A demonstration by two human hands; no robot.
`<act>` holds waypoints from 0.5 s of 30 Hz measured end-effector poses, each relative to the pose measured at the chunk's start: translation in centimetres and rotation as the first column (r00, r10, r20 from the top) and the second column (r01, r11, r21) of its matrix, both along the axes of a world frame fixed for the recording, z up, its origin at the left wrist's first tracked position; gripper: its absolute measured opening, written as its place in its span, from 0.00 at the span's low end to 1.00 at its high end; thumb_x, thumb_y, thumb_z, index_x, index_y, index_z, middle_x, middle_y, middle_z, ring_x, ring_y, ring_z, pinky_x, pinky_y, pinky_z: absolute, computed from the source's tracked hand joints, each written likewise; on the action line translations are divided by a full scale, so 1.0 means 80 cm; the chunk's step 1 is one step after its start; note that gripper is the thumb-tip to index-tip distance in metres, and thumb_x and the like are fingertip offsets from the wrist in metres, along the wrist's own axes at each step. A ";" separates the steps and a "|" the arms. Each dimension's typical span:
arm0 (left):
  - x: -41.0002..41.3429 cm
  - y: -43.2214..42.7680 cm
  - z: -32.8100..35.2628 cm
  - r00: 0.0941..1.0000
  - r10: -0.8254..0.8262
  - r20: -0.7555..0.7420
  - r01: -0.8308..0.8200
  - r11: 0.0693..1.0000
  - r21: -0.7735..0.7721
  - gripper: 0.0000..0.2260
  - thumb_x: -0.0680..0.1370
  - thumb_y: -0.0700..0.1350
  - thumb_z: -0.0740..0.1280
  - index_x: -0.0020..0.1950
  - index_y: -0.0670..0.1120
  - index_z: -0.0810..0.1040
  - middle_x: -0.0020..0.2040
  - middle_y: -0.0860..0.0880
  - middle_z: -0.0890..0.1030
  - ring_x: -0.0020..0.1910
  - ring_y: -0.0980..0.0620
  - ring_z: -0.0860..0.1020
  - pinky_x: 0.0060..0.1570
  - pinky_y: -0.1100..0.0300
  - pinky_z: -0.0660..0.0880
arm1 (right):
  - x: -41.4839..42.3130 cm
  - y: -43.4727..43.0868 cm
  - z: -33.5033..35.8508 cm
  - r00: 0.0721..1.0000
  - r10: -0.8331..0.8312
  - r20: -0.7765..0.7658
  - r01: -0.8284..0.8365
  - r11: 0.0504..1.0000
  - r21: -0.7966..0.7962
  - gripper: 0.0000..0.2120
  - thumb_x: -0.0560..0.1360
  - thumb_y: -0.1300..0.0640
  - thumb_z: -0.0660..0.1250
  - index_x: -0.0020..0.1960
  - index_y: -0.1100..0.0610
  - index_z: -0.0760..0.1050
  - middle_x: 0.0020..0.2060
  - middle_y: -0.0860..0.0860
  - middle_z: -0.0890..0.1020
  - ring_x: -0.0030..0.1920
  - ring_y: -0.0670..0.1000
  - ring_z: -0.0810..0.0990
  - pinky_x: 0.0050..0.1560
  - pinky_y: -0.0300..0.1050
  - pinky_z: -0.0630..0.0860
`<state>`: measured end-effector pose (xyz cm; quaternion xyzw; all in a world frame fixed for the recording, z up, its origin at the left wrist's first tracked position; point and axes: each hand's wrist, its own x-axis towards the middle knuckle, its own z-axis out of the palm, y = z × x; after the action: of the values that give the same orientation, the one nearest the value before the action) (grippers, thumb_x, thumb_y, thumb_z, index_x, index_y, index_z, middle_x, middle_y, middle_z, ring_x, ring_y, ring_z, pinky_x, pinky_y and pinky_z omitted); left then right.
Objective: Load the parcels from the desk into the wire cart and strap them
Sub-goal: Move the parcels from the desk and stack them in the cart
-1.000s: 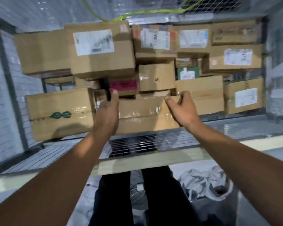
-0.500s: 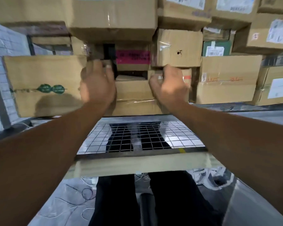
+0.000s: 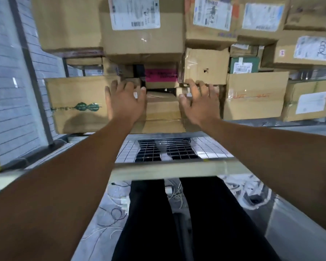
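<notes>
Several brown cardboard parcels are stacked against the back of the wire cart (image 3: 167,147). A low brown parcel (image 3: 162,113) lies in the middle of the bottom row. My left hand (image 3: 124,102) rests with spread fingers on its left end, next to a wide parcel with a green mark (image 3: 77,106). My right hand (image 3: 198,102) is on its right end, fingers spread and slightly bent over the top edge beside a small box (image 3: 183,91). A pink-labelled parcel (image 3: 161,75) sits just above the gap between my hands.
The cart's wire mesh floor shows in front of the stack, with a pale front bar (image 3: 167,169). A mesh side wall (image 3: 11,91) stands at the left. My dark-trousered legs (image 3: 164,223) and loose cables (image 3: 117,206) are on the floor below.
My fingers have gone from curled on the middle parcel to spread and straighter. The camera has moved closer to the stack.
</notes>
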<state>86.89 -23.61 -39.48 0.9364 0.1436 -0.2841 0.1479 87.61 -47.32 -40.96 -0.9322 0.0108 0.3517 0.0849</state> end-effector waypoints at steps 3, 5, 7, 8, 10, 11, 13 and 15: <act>0.004 -0.009 0.061 0.995 -0.018 -0.100 0.012 0.998 -0.062 0.25 0.84 0.61 0.55 0.74 0.49 0.74 0.75 0.43 0.73 0.78 0.40 0.63 0.78 0.41 0.54 | 0.010 -0.011 0.073 0.992 -0.129 0.016 0.127 0.989 0.078 0.33 0.83 0.32 0.47 0.84 0.43 0.49 0.83 0.54 0.59 0.82 0.62 0.54 0.80 0.65 0.54; 0.001 -0.015 0.098 0.985 -0.077 -0.153 0.059 0.992 -0.115 0.25 0.84 0.62 0.53 0.76 0.52 0.71 0.77 0.42 0.71 0.79 0.41 0.61 0.77 0.43 0.56 | 0.012 -0.021 0.122 0.984 -0.175 -0.020 0.176 0.977 0.117 0.35 0.81 0.29 0.46 0.84 0.41 0.47 0.83 0.53 0.59 0.82 0.62 0.55 0.79 0.65 0.57; -0.005 -0.026 0.139 0.977 -0.147 -0.156 0.120 0.979 -0.165 0.26 0.83 0.64 0.54 0.78 0.53 0.70 0.78 0.44 0.70 0.80 0.41 0.61 0.77 0.44 0.59 | 0.008 -0.034 0.175 0.987 -0.160 -0.024 0.162 0.980 0.119 0.36 0.81 0.29 0.49 0.85 0.43 0.48 0.82 0.55 0.62 0.81 0.62 0.58 0.78 0.64 0.61; -0.005 -0.033 0.162 0.973 -0.185 -0.135 0.160 0.971 -0.177 0.27 0.83 0.64 0.55 0.78 0.53 0.70 0.78 0.44 0.71 0.79 0.41 0.62 0.76 0.44 0.61 | 0.005 -0.039 0.203 0.987 -0.162 -0.022 0.163 0.979 0.123 0.36 0.81 0.29 0.50 0.84 0.43 0.50 0.82 0.55 0.62 0.81 0.61 0.58 0.78 0.63 0.61; -0.002 -0.056 0.211 0.964 -0.256 -0.074 0.237 0.951 -0.201 0.27 0.83 0.64 0.55 0.77 0.52 0.72 0.76 0.45 0.74 0.77 0.39 0.64 0.75 0.44 0.63 | -0.001 -0.050 0.260 0.979 -0.206 0.002 0.204 0.971 0.126 0.35 0.82 0.31 0.53 0.84 0.43 0.52 0.82 0.55 0.60 0.81 0.59 0.58 0.79 0.60 0.59; -0.002 -0.070 0.236 0.954 -0.298 -0.038 0.283 0.934 -0.216 0.26 0.83 0.64 0.56 0.76 0.52 0.73 0.75 0.46 0.74 0.77 0.39 0.65 0.74 0.43 0.63 | -0.009 -0.059 0.288 0.967 -0.252 0.030 0.246 0.961 0.128 0.34 0.82 0.32 0.54 0.84 0.44 0.54 0.82 0.55 0.61 0.81 0.58 0.59 0.79 0.58 0.59; -0.007 -0.101 0.285 0.915 -0.396 0.069 0.402 0.889 -0.219 0.25 0.83 0.64 0.57 0.74 0.52 0.75 0.74 0.47 0.75 0.74 0.39 0.67 0.73 0.43 0.64 | -0.032 -0.076 0.339 0.920 -0.381 0.090 0.366 0.918 0.153 0.34 0.82 0.35 0.56 0.84 0.46 0.56 0.82 0.55 0.63 0.81 0.57 0.60 0.79 0.55 0.59; -0.016 -0.134 0.328 0.878 -0.447 0.173 0.477 0.851 -0.221 0.26 0.83 0.64 0.58 0.75 0.52 0.74 0.75 0.46 0.74 0.74 0.40 0.67 0.73 0.43 0.64 | -0.067 -0.095 0.380 0.832 -0.528 0.170 0.495 0.845 0.201 0.33 0.82 0.36 0.58 0.84 0.47 0.58 0.82 0.55 0.63 0.81 0.57 0.60 0.80 0.53 0.57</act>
<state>85.57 -34.35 -13.26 0.9308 -0.1326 -0.2733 0.2033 82.24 -54.91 -10.53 -0.9189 0.2247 0.2111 0.2461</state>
